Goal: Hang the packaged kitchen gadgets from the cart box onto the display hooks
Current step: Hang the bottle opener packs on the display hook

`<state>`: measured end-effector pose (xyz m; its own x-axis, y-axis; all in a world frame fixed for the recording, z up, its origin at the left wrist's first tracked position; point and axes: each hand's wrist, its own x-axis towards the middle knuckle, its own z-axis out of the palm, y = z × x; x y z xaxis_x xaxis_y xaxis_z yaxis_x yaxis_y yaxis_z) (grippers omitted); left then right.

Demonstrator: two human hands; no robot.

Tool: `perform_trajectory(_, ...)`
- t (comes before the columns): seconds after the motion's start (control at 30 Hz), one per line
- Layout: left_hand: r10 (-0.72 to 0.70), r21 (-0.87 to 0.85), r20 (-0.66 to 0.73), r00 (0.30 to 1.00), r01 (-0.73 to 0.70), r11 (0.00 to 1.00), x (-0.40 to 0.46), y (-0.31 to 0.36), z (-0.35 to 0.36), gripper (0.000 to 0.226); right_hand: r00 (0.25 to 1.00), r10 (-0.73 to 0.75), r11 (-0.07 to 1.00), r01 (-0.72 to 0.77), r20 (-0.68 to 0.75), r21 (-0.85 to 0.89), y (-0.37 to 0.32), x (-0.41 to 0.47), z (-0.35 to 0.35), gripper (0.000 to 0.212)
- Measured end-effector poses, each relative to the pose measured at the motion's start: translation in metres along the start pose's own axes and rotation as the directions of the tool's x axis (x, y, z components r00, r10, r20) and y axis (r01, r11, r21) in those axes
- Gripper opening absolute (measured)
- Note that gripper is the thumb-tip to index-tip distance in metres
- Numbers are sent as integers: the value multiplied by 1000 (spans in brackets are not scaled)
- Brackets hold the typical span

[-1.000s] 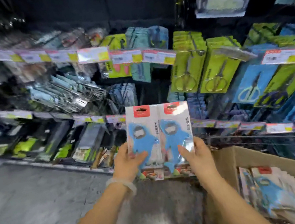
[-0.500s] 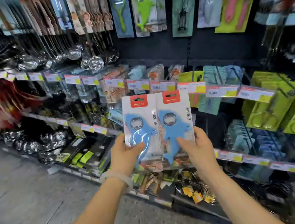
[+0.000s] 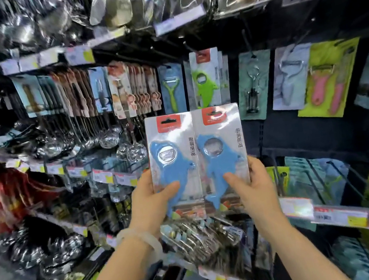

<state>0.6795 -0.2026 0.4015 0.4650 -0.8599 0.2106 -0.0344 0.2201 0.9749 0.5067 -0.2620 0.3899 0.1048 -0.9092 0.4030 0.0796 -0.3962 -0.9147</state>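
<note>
The person is holding up two clear-fronted carded packs side by side in front of the store display, their inner edges touching or slightly overlapping. The left blue dolphin-shaped gadget pack point(image 3: 174, 163) is being gripped by the left hand point(image 3: 151, 200), thumb lying across the front near the dolphin's belly, fingers hidden behind the card. The right blue dolphin-shaped gadget pack point(image 3: 222, 155) is being gripped the same way by the right hand point(image 3: 251, 185), thumb on the front of the pack. The two hands are sitting apart, one at each outer lower edge. A pale translucent bangle point(image 3: 138, 239) is circling the left wrist. Just above the packs, a green dolphin-shaped gadget pack point(image 3: 205, 80) is hanging from the black back panel point(image 3: 300, 135), with a green peeler pack point(image 3: 172, 90) beside it on the left and a pink peeler on a lime card point(image 3: 326, 81) hanging well off to the right.
</note>
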Motion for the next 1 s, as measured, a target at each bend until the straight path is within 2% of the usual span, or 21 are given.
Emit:
perform_trajectory(0.3, 98, -101, 7, 995, -97, 990, 97, 22, 17, 34, 986, -165, 984, 164, -12, -64, -17, 100, 21, 34)
perform_trajectory(0.43, 161, -167, 36, 986, -153, 974, 129, 32, 13, 29, 971, -238, 968, 236, -18, -86, -30, 126, 34, 33)
perform_trajectory(0.57, 214, -192, 71, 974, -198, 961, 159, 39, 5, 32, 959, -281, 953, 277, -18, -120, -38, 141, 49, 44)
perform_trajectory(0.67, 215, -214, 93, 972, -191, 958, 178, 42, 1, 35, 944, -325, 936, 311, -64, -163, -44, 150, 61, 62)
perform_trajectory(0.73, 213, -226, 116, 970, -183, 957, 189, 44, -2, 39, 932, -349, 929, 330, -99, -168, -49, 153, 69, 67)
perform_trajectory(0.83, 205, -258, 158, 966, -160, 953, 202, 44, -6, 46, 932, -335, 938, 315, -139, -147, -51, 157, 76, 67)
perform_trajectory(1.0, 223, -307, 229, 948, -147, 940, 212, 41, -11, 38, 921, -341, 934, 309, -187, -180, -54, 147, 85, 64)
